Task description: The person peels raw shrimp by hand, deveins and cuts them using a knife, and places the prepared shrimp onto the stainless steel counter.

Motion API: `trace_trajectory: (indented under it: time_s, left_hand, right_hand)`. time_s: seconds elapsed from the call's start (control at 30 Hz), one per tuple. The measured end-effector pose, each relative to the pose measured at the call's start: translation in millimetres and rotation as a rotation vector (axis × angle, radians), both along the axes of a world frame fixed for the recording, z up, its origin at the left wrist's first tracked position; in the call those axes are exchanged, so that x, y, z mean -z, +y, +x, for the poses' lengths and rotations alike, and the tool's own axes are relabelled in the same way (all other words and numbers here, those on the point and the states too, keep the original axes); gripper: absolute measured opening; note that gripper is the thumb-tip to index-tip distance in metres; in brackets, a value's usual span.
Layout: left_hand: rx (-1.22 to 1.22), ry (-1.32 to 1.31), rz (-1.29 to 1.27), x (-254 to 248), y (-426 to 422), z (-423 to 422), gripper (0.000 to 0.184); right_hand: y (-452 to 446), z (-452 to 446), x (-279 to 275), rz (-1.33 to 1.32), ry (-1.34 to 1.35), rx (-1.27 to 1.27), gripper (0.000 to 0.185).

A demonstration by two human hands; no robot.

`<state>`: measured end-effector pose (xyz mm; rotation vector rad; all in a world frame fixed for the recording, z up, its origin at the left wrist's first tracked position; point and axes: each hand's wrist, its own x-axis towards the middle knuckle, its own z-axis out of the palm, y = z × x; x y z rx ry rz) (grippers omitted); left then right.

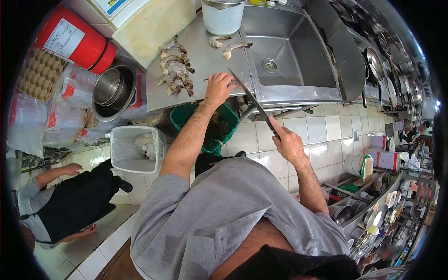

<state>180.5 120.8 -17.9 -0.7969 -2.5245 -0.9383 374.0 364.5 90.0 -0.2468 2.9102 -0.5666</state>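
My right hand point(290, 145) is closed around the handle of a long kitchen knife point(253, 101), its blade slanting up and left over the counter's front edge. On the steel counter point(201, 51), my left hand point(219, 88) presses down with fingers together on a shrimp point(241, 86), mostly hidden by the fingers and blade. Left of that hand lies a pile of shrimp point(175, 70) in rows. Two more shrimp, one of them a curved shrimp point(236, 48), rest near the sink. Below my left forearm stands a bin with a green liner point(227, 134), dark scraps inside.
The sink point(289, 51) is to the right, a white bucket point(223, 18) behind, and a cutting board point(154, 30) leans at the back left. A white bin point(135, 161) stands on the floor. Another person in a black apron point(74, 200) is at left.
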Motion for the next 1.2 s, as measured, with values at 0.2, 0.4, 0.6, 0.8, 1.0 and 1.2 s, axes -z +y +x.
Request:
trace_trajectory:
  time_s: [0.2,0.4,0.6,0.8,1.0,1.2]
  left_hand:
    - [0.019,-0.032,0.024,5,2,-5,0.023]
    - [0.014,-0.05,0.015,3,2,-5,0.023]
    - [-0.047,-0.167,-0.01,-1,14,-2,0.035]
    - [-0.08,-0.263,-0.235,-13,30,-11,0.039]
    - [-0.174,-0.306,0.72,-38,-2,-45,0.041]
    - [-0.337,-0.243,0.519,-22,-17,-7,0.069]
  right_hand:
    - [9,12,-18,0.085,-0.076,0.007,0.067]
    - [-2,-23,12,-0.001,0.039,-0.029,0.067]
    - [-1,-11,-4,-0.208,-0.061,0.138,0.066]
    - [3,-1,9,-0.341,0.019,0.207,0.068]
    - [6,2,21,-0.452,0.026,0.299,0.069]
    - [-11,-13,4,-0.401,-0.115,0.264,0.07]
